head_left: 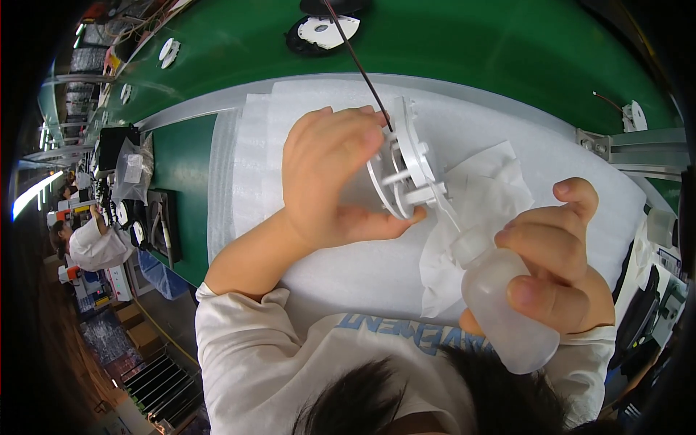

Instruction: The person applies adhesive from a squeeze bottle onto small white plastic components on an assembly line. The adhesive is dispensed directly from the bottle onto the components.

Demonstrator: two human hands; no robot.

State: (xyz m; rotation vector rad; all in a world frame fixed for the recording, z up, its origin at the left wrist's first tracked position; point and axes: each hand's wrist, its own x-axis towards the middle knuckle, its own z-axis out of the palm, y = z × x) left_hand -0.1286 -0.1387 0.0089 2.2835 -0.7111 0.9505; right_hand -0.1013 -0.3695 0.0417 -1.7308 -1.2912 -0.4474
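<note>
Over the foam-covered worktop, my left hand [317, 170] grips a white plastic assembly [412, 154] by its edge, thumb below and fingers above. Its two plates are joined by posts, and it is tilted on its side. A thin dark wire [355, 61] runs up from it. My right hand [554, 250] is wrapped round a translucent squeeze bottle [500, 301] with a narrow nozzle. The nozzle points up and left, its tip at the assembly's lower right edge; whether it touches, I cannot tell. Behind the bottle lies a crumpled white wipe [482, 181].
White foam sheeting [254, 167] covers the work surface. Beyond it runs a green belt [457, 43] carrying a black-and-white round part [326, 32] and a small white part [634, 116]. A black tray [163, 225] lies at the left. A co-worker in white [98, 243] sits farther left.
</note>
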